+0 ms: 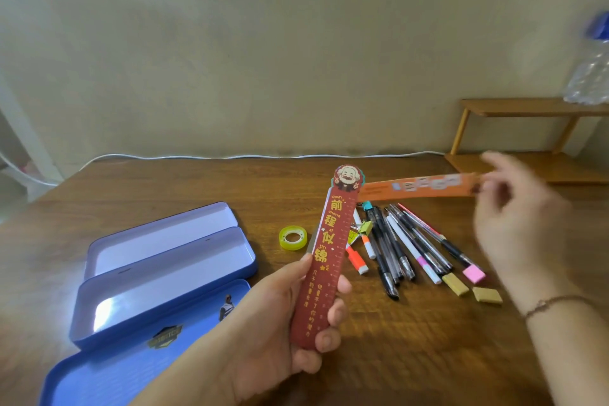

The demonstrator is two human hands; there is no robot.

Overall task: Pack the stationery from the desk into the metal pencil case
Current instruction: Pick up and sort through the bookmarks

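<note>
My left hand (276, 323) grips a dark red ruler (324, 260) with yellow characters and a cartoon head on top, held upright above the desk. My right hand (514, 227), blurred, pinches the right end of an orange ruler (418, 189) that lies level in the air over the pens. The blue metal pencil case (164, 273) lies open at the left with its trays bare. Its lid (108, 372) rests at the near left. A pile of pens and markers (405, 247) lies on the desk under the rulers.
A yellow tape roll (292, 237) sits between the case and the pens. Erasers, one pink (474, 274) and two tan (487, 294), lie right of the pens. A binder clip (364, 227) is among them. A wooden shelf (527, 107) with a plastic bottle (590, 76) stands at back right.
</note>
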